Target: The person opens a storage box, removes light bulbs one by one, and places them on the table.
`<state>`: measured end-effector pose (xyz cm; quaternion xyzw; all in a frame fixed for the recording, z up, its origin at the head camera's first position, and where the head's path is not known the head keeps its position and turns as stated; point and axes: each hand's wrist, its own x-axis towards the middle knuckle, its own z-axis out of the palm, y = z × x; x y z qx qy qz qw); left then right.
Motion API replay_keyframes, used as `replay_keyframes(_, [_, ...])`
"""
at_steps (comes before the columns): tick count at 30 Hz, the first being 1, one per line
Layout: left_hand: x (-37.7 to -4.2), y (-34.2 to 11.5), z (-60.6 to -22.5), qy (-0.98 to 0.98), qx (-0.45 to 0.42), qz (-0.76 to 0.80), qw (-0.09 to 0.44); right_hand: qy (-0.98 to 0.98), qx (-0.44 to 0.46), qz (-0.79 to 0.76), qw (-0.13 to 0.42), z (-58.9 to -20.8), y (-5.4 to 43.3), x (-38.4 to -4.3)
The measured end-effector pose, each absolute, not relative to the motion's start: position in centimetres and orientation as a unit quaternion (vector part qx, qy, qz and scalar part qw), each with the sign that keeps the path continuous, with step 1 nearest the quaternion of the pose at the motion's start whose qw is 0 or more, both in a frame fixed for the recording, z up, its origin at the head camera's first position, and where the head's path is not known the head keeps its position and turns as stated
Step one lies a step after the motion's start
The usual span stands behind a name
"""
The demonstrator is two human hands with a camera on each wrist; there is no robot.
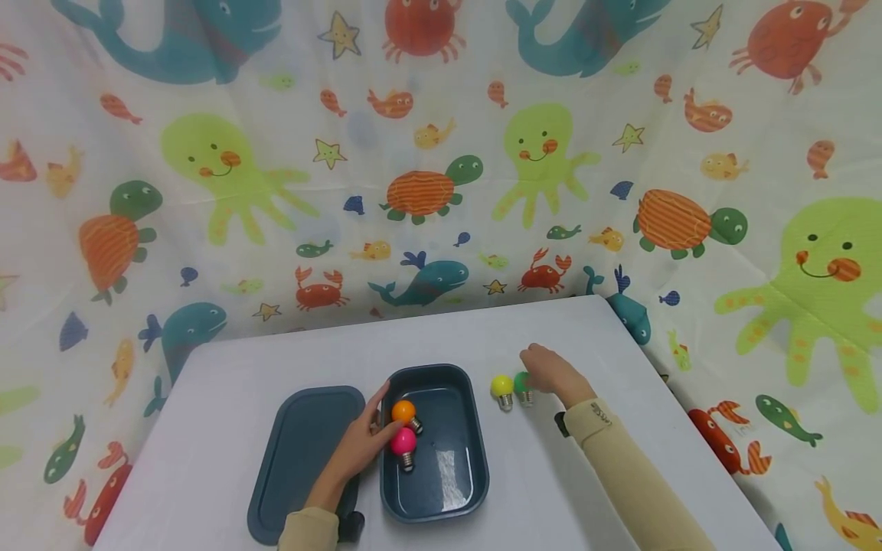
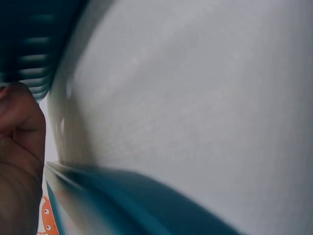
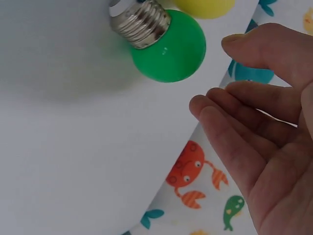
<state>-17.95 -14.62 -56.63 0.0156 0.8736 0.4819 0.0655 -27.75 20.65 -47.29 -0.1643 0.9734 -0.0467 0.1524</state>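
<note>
A dark blue rectangular container (image 1: 451, 444) holds an orange light bulb (image 1: 403, 412) and a pink light bulb (image 1: 403, 441) along its left side. My left hand (image 1: 361, 444) grips the container's left wall, with the thumb over the rim beside the two bulbs. In the left wrist view, that hand's curled fingers (image 2: 22, 110) lie against the ribbed blue side. To the right of the container, a yellow bulb (image 1: 502, 386) and a green bulb (image 3: 171, 49) lie side by side on the table. My right hand (image 1: 553, 375) hovers right by the green bulb, fingers apart from the thumb, nothing between them.
Left of the container lies a flat dark blue lid (image 1: 303, 451), partly under my left forearm. The white table (image 1: 551, 329) ends at the back against a hanging cloth (image 1: 441, 99) printed with sea animals, which also runs down both sides.
</note>
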Motion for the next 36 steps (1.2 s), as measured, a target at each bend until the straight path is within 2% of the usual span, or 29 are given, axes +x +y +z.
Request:
replay_keyframes(8, [-17.9, -14.6, -56.5, 0.875, 0.017, 0.480, 0.065, 0.973, -0.193, -0.102, 0.069, -45.5, 19.4, -27.7])
replay_keyframes(13, [-17.9, -14.5, -56.3, 0.877, 0.017, 0.476, 0.059, 0.967, -0.219, -0.126, 0.044, -44.5, 18.0, -27.4])
replay_keyframes(22, [-17.9, -14.6, -56.4, 0.878, 0.018, 0.475, 0.059, 0.953, -0.271, -0.134, 0.032, -43.5, 14.3, -26.9])
replay_keyframes(36, [-17.9, -14.7, -56.4, 0.875, 0.018, 0.480, 0.066, 0.937, -0.313, -0.141, 0.062, -43.6, 9.5, -26.1])
